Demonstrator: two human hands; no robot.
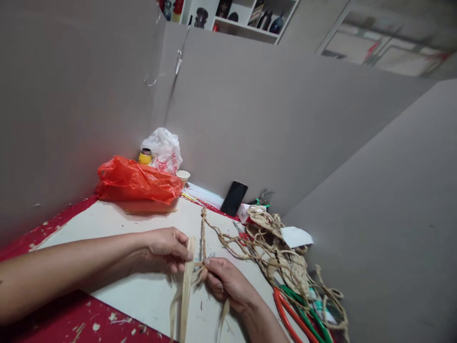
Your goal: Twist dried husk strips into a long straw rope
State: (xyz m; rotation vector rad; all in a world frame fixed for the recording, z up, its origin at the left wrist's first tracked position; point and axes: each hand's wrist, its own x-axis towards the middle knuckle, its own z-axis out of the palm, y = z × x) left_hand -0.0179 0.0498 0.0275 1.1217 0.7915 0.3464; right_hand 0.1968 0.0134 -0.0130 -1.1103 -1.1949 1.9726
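Our left hand (164,244): grip closed, pale strip (186,290) between thumb and fingers. Our right hand (228,281): grip pinched on near end of braided cord (203,236), over white board (124,286). Rope heap (291,271) at right.

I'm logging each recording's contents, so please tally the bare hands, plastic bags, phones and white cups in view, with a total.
Bare hands: 2 (left hand, right hand)
Plastic bags: 2 (red-orange bag, white bag)
Phones: 1 (black phone)
White cups: 1 (small cup)
Total: 6
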